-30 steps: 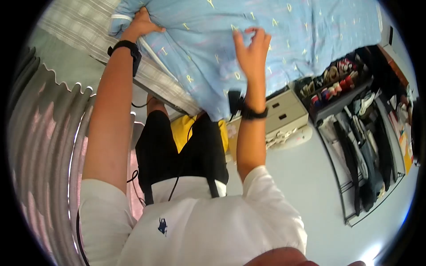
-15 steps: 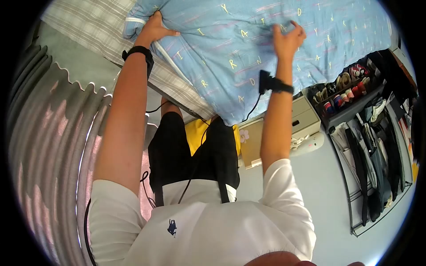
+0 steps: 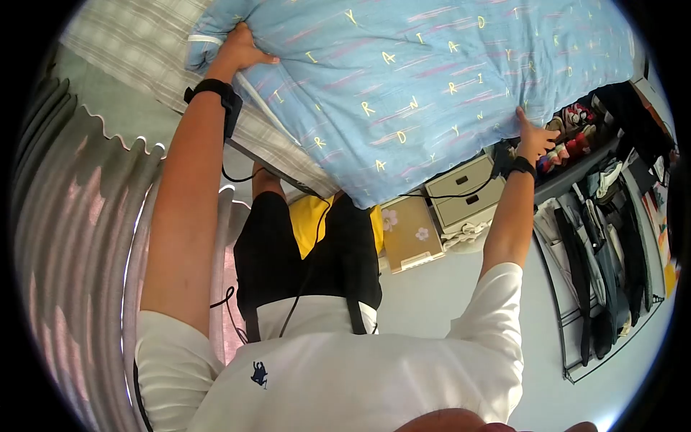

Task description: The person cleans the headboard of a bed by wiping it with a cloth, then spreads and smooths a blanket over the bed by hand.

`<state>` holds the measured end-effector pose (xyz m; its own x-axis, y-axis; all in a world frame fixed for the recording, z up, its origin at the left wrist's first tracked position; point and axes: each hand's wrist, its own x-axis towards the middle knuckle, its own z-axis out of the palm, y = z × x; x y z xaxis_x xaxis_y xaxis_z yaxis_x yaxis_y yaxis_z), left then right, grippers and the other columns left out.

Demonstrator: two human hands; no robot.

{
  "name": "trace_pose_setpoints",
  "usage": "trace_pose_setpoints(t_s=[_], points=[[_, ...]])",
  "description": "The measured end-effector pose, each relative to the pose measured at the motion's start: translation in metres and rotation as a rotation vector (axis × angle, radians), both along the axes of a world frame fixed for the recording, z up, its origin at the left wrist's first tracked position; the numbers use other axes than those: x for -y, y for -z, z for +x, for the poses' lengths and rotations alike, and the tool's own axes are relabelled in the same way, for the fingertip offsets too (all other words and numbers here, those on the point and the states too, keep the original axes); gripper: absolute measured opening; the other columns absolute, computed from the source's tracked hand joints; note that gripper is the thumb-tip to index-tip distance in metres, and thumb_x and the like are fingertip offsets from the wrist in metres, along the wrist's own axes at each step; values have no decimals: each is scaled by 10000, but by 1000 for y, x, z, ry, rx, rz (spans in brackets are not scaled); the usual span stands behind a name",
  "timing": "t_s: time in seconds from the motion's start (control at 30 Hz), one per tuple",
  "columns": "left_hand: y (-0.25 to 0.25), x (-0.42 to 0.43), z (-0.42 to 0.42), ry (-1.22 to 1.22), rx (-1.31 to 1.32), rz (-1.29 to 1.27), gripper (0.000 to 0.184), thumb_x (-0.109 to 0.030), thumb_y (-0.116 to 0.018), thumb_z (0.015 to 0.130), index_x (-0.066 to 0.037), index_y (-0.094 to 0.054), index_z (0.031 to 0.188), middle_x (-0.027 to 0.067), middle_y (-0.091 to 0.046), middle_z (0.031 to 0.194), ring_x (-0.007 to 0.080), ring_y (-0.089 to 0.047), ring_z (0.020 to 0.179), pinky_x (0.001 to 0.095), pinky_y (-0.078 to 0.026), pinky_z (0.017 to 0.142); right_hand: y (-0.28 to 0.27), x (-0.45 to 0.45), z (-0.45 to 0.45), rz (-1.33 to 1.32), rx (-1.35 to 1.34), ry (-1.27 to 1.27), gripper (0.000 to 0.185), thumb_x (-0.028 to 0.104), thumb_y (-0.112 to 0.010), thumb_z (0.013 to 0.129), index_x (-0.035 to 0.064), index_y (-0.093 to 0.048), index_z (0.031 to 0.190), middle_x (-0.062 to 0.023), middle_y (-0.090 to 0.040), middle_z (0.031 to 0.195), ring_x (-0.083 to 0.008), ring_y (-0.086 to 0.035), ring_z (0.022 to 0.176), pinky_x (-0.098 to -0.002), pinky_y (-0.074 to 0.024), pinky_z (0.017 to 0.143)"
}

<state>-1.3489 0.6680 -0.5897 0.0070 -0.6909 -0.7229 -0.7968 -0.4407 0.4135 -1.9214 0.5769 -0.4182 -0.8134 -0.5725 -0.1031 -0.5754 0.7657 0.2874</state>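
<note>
A light-blue quilt printed with yellow letters and pink streaks lies across the bed. At its left corner, my left hand grips the quilt, thumb stretched over the top and the other fingers partly hidden by the folds. My right hand is at the quilt's near right edge, the thumb reaching up against the cloth and the fingers spread apart, holding nothing. Each wrist wears a black strap; a cable runs from the right one.
A checked sheet shows beneath the quilt. Grey curtains hang at the left. Below the bed edge stand drawers and a flowered box. A shoe rack and a rack of clothes are at the right.
My right hand has moved from above the middle of the quilt to its near right edge. My left hand stays at the left corner; the view has shifted slightly.
</note>
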Motion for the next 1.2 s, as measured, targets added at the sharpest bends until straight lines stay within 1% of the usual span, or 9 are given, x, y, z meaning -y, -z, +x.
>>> trace_pose_setpoints(t_s=[0.17,0.4,0.67,0.77,0.87,0.93,1.0,1.13,1.2], points=[[-18,4,-4,23,63,-32,1118,-431,-877,444,140,-357,1252,292,-473,1263,357,-476,1191,348,-408,993,36,17,-95,-192,344,-365,1203,357,-858,538,34,-116,1428,-277,-390,1343,-384,-464,1187,-393,-388,1001],[-7,1,-2,29,72,-84,1117,-427,-885,429,128,-368,1250,278,-497,1246,356,-496,1173,352,-416,982,38,51,-78,360,91,-658,512,304,-500,759,109,-523,1232,-205,-582,1164,-406,-539,1081,-459,-437,909],[-10,1,-4,-35,-28,-107,1077,-380,-891,456,134,-372,1248,279,-483,1269,360,-499,1172,348,-409,986,5,28,-48,19,-127,-628,458,262,-509,763,45,-370,1143,-243,-583,1009,-453,-579,900,-513,-470,782],[9,-7,5,-24,5,-147,982,-385,-872,494,90,-420,1225,259,-513,1240,359,-512,1153,355,-426,960,42,-1,6,-160,165,-830,455,295,-556,809,-29,-384,1077,-244,-600,919,-415,-601,823,-482,-479,737],[7,-10,7,4,47,-186,883,-364,-857,534,37,-465,1215,228,-543,1216,352,-524,1136,371,-444,933,63,-58,114,127,794,-782,301,292,-534,857,10,-506,956,-212,-617,764,-402,-609,727,-479,-471,665],[-36,-11,-12,13,68,-190,891,-351,-861,530,25,-460,1231,218,-542,1223,345,-520,1141,377,-444,935,75,-103,182,305,1048,-749,423,377,-560,830,-21,-502,959,-264,-579,926,-411,-569,918,-480,-445,763],[-125,-23,-38,659,449,-734,565,-289,-726,730,32,-513,1144,220,-541,1092,378,-495,1052,446,-384,951,87,-119,224,344,957,-668,604,511,-626,728,-25,-497,975,-235,-563,1017,-408,-547,961,-445,-443,796],[-135,-26,-37,334,289,-653,475,-187,-697,749,19,-518,1137,188,-571,1035,358,-525,1014,444,-404,927,122,-120,242,228,681,-620,715,572,-701,624,-7,-504,994,-192,-549,1065,-374,-545,932,-410,-450,793],[-68,-30,-35,39,119,-690,441,-154,-673,762,10,-520,1142,192,-577,1013,358,-531,1003,435,-408,924,127,-112,225,262,870,-634,662,540,-723,635,8,-524,976,-157,-560,1001,-319,-553,876,-381,-454,759]])
